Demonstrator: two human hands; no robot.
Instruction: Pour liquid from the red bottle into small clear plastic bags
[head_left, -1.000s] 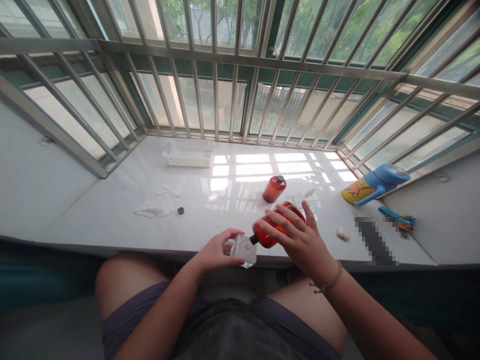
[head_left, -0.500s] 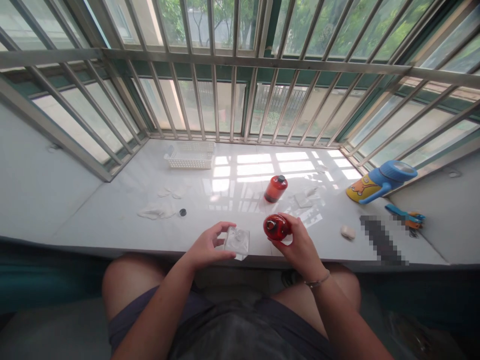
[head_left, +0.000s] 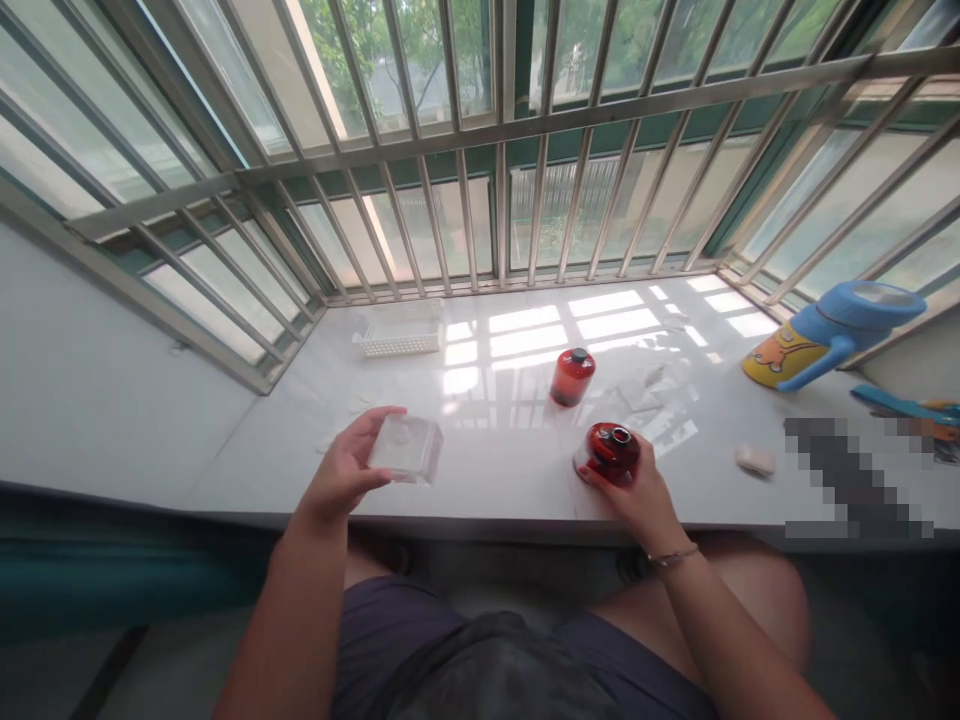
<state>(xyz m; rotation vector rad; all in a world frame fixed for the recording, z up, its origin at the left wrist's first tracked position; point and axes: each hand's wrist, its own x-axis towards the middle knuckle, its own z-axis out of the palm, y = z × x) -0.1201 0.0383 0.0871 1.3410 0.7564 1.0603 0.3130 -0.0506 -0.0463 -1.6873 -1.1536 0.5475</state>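
My left hand grips a clear, square-shaped glass bottle by its side, above the front part of the white counter. My right hand is wrapped round a dark red glass bottle near the counter's front edge; its neck shows no cap. Behind that one, a second red bottle with a black cap stands upright, touched by neither hand. The black cap seen on the left earlier is hidden behind my left hand or the clear bottle.
A white plastic basket sits at the back left. On the right are a blue and yellow jug, a small beige lump and a blue and orange tool. Metal window bars close off the back.
My hands have moved apart: the left has carried the clear bottle leftward, the right has shifted the red bottle rightward. The camera view has also tilted and turned a little.
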